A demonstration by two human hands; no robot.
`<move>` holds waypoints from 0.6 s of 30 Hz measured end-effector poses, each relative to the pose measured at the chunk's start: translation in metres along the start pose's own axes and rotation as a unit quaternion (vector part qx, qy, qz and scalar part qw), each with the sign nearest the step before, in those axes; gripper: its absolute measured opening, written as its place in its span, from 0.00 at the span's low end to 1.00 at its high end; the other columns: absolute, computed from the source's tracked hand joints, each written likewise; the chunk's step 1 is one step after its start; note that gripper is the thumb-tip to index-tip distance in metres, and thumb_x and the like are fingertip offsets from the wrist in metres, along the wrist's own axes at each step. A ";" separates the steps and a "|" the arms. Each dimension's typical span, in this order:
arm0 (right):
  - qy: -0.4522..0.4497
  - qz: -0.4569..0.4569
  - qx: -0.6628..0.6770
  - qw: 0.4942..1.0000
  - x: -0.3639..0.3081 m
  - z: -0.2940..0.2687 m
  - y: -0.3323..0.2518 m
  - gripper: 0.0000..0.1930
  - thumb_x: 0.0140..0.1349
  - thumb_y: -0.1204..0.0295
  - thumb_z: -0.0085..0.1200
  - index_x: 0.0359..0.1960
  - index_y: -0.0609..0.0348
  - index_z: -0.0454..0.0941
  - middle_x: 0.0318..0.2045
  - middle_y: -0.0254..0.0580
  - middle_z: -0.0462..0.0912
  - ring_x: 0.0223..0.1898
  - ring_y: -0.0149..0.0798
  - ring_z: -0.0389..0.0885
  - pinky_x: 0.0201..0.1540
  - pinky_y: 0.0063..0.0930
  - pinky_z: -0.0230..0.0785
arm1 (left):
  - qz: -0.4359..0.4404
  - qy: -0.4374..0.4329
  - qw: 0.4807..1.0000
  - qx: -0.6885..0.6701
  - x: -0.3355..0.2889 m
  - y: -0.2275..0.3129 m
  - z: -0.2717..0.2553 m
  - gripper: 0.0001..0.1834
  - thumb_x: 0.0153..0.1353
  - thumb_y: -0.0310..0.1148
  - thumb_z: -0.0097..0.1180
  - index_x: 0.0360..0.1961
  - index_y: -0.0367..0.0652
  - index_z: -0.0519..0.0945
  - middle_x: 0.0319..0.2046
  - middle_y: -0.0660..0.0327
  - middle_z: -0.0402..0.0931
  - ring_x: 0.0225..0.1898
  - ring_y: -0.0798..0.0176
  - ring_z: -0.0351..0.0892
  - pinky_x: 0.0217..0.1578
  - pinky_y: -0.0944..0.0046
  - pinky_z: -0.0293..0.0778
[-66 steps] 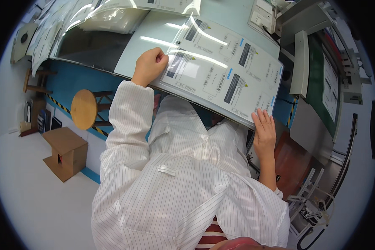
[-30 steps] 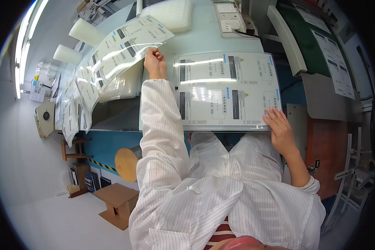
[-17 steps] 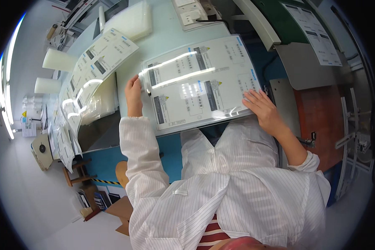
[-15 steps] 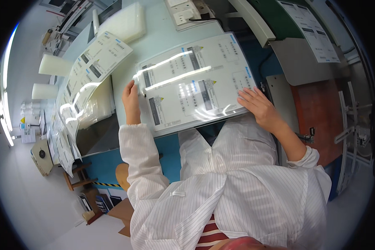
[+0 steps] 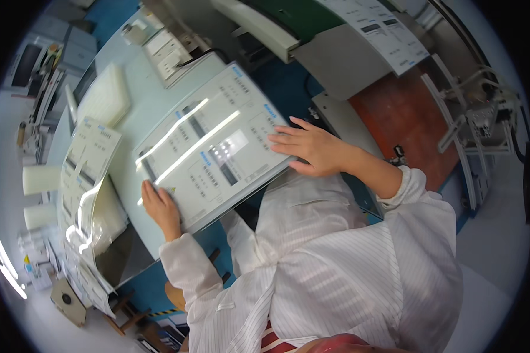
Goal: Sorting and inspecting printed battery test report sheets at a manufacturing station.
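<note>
A glossy stack of printed clear sheets (image 5: 218, 138) lies at the near edge of the pale table, with bright light streaks across it. My left hand (image 5: 162, 212) rests at the left edge of the stack, its fingers stretched out and the tips just over the border. At the right edge lies my right hand (image 5: 312, 147), fingers spread and flat, with the fingertips on the top sheet. Neither hand grips anything. Beside my left hand, further left, more printed sheets (image 5: 94, 144) lie curved over a clear plastic-wrapped bundle (image 5: 109, 220).
White foam-like blocks (image 5: 105, 97) and white rolls (image 5: 40, 179) sit at the left. A white switch box with a cable (image 5: 168, 53) stands at the table's far side. To the right are a grey metal plate (image 5: 330, 59) bearing a printed sheet and a reddish-brown board (image 5: 394, 117).
The whole view has turned, so the table appears rotated and shifted left. My right fingers have spread wider at the sheet edge, and my left fingertips now overlap the left border.
</note>
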State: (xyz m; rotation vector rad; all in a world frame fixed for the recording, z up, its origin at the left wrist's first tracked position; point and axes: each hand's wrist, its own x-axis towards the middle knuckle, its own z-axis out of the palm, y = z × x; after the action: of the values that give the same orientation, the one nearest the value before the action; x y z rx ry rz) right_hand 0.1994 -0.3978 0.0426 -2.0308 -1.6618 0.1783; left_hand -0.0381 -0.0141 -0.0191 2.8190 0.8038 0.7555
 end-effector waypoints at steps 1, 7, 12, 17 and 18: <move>0.000 0.012 -0.009 1.000 -0.002 -0.007 0.013 0.22 0.57 0.71 0.51 0.56 0.57 0.75 0.63 0.43 0.69 0.67 0.43 0.62 0.70 0.51 0.46 | -0.001 0.001 1.000 0.010 -0.002 -0.003 -0.002 0.23 0.66 0.31 0.45 0.60 0.30 0.68 0.61 0.42 0.65 0.63 0.42 0.63 0.63 0.53 0.58; 0.071 0.434 -0.325 0.837 -0.048 -0.079 0.128 0.30 0.56 0.82 0.45 0.64 0.64 0.60 0.67 0.56 0.60 0.69 0.52 0.57 0.70 0.47 0.46 | -0.025 -0.003 1.000 -0.009 0.003 0.011 -0.008 0.22 0.67 0.32 0.44 0.60 0.31 0.69 0.62 0.44 0.65 0.62 0.43 0.63 0.63 0.55 0.58; 0.070 0.484 -0.421 0.764 -0.114 -0.090 0.229 0.30 0.56 0.83 0.47 0.63 0.67 0.60 0.64 0.61 0.62 0.66 0.53 0.62 0.66 0.43 0.57 | -0.029 0.006 1.000 -0.001 0.005 0.016 -0.004 0.22 0.65 0.30 0.45 0.59 0.30 0.69 0.61 0.44 0.65 0.61 0.43 0.65 0.62 0.53 0.60; -0.011 0.508 -0.341 0.791 -0.100 -0.133 0.232 0.13 0.57 0.79 0.48 0.44 0.69 0.74 0.42 0.62 0.80 0.44 0.55 0.80 0.47 0.45 0.74 | -0.013 0.024 1.000 -0.004 0.002 0.016 -0.007 0.21 0.64 0.29 0.47 0.57 0.29 0.71 0.58 0.42 0.68 0.59 0.42 0.68 0.60 0.52 0.62; -0.007 0.471 -0.357 0.807 -0.101 -0.138 0.228 0.12 0.57 0.81 0.47 0.42 0.68 0.76 0.39 0.62 0.81 0.43 0.57 0.80 0.48 0.45 0.74 | -0.012 0.027 1.000 -0.007 0.004 0.017 -0.007 0.21 0.63 0.29 0.47 0.56 0.29 0.71 0.57 0.42 0.69 0.58 0.41 0.68 0.60 0.52 0.63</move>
State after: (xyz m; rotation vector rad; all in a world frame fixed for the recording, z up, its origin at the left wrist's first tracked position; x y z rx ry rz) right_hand 0.4318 -0.5633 0.0355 -3.2884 -0.5603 -0.1373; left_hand -0.0310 -0.0263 -0.0070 2.7825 0.8339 0.8348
